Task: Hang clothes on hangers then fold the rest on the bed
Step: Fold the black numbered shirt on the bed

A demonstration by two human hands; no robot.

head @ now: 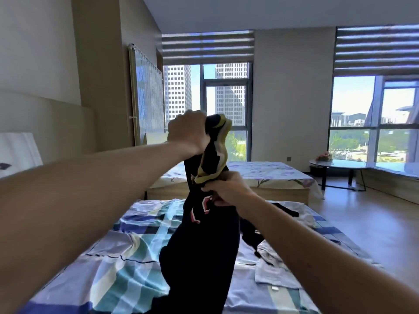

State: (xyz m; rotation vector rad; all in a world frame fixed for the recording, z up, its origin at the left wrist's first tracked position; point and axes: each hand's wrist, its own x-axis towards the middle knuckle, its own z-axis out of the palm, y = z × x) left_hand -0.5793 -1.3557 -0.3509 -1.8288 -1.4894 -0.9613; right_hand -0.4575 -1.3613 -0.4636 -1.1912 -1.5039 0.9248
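Both arms reach forward and hold a dark top up in the middle of the view, above the bed with the blue checked sheet. The left hand is just above centre, at about 12 o'clock. Its fingers are curled into a fist round the upper end of the top, where the yellow collar starts. The right hand sits lower, towards 5 o'clock from the left one. Its fingers and thumb pinch the lower end of the collar and the dark cloth beneath it. The rest of the top hangs straight down towards 6 o'clock, with a red and white print showing just below the right hand.

On the bed, at about 4 o'clock, a black garment lies past the right forearm, and a pale shirt lies flat nearer the camera. Beyond, at 2 o'clock, stands a second bed with a flowered sheet. A round table with flowers stands at 3 o'clock by the window. A radiator is on the wall at 10 o'clock.
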